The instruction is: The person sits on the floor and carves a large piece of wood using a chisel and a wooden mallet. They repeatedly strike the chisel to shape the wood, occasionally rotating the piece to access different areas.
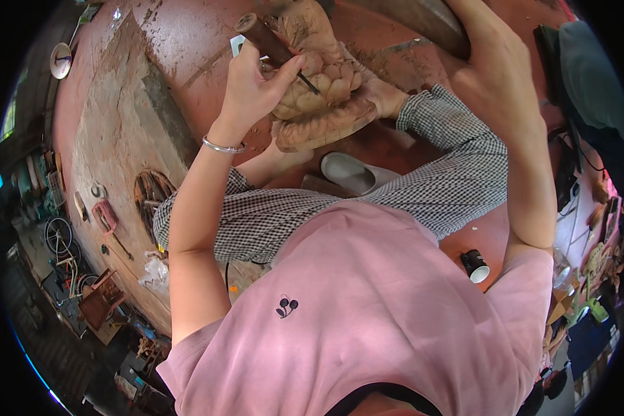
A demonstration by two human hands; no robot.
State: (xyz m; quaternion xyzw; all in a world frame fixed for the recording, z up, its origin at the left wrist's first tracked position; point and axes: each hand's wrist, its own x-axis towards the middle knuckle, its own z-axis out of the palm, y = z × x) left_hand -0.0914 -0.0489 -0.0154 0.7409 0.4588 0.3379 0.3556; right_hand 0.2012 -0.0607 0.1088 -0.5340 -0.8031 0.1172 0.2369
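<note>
A carved wooden piece (326, 83) with rounded, petal-like lobes and a curved base rests between my bare feet. My left hand (252, 93), wearing a silver bangle, is closed around a chisel (267, 40) with a thick wooden handle. The chisel slants down to the right, and its thin dark blade meets the carved lobes. My right hand (496, 62) is raised at the upper right, wrapped round a smooth brown wooden mallet (423, 22). The mallet is apart from the chisel's handle, and part of it is cut off by the top edge.
Wood chips lie scattered on the reddish floor (187, 41). To the left is a long rough plank (111, 139), with a round basket of tools (151, 194) beside my knee. A grey slipper (350, 173) sits between my legs. On the right lies a black-and-white cup (475, 265).
</note>
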